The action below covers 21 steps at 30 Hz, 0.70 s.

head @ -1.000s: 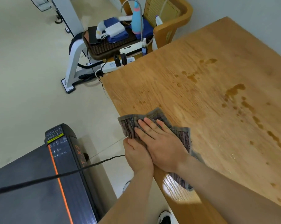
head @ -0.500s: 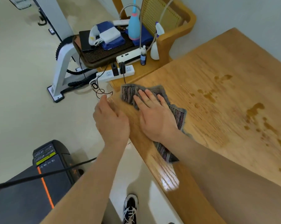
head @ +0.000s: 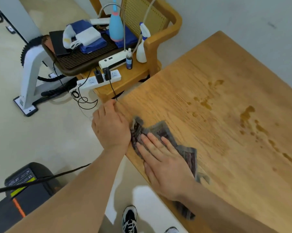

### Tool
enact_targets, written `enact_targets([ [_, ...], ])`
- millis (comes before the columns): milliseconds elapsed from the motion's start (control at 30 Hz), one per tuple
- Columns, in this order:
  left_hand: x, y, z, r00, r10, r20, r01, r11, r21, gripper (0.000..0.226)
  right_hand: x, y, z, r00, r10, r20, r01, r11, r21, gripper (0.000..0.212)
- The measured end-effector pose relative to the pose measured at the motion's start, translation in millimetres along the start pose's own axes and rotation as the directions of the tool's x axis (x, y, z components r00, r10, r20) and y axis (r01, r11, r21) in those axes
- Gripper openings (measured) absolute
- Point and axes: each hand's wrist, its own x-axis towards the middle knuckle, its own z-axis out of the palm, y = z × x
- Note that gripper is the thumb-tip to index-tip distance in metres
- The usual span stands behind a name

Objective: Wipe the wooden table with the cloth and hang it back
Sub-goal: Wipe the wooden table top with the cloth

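Pressure should stay even through the flat palm, with overlapping strokes carrying the cloth [head: 160,132] from the near-left edge toward the wet blotches [head: 247,115] farther right on the table [head: 225,73], which look untouched. The right hand [head: 165,167] lies open and spread on the grey striped cloth, forearm angled in from near right. The left hand [head: 110,127] curls loosely over the table's left edge, touching the cloth's bunched end and holding nothing that I can see.
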Motion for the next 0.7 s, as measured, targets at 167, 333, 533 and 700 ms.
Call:
enact_targets([
  [167, 1, 1, 1, 1.0, -0.026, -0.003, 0.026, 0.999, -0.042, 0.035, 44, 21, -9, 0.997, -0.071, -0.005, 0.071, 0.997, -0.003, 0.053],
  [333, -1, 0, -1, 0.999, -0.041, 0.022, 0.042, 0.999, -0.03, 0.037, 145, 37, -24, 0.978, 0.161, -0.133, -0.162, 0.987, 0.006, 0.053],
  [533, 3, 1, -4, 0.999, -0.031, 0.038, 0.031, 0.999, 0.008, 0.043, 82, 9, -9, 0.988, 0.116, -0.102, -0.116, 0.993, 0.01, 0.055],
  [700, 0, 4, -1, 0.999, -0.015, 0.037, 0.014, 1.0, 0.016, 0.045, -1, 11, 1, 0.999, -0.041, 0.022, 0.041, 0.999, -0.025, 0.054],
])
